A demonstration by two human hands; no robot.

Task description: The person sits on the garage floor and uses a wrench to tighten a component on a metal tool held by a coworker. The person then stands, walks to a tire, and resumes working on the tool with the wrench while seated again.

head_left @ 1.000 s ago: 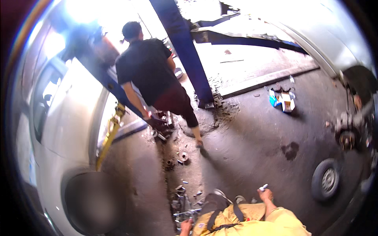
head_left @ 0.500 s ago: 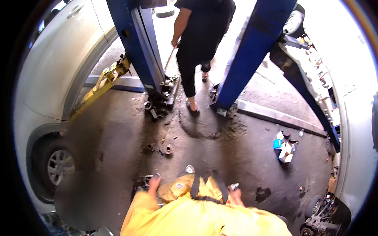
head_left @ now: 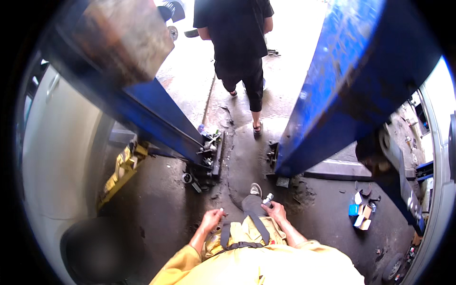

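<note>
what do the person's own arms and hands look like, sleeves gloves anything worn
Both forearms are bare below yellow sleeves pushed up near the elbows. The left hand and right hand wear no gloves; no watch or rings can be made out. Dark straps cross the yellow garment between the arms.

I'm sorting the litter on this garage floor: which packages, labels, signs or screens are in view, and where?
Small cardboard boxes: a cluster on the concrete floor at the right, beside the blue lift post; one blue, the others white and tan, flaps open.
No signs or screens show.
</note>
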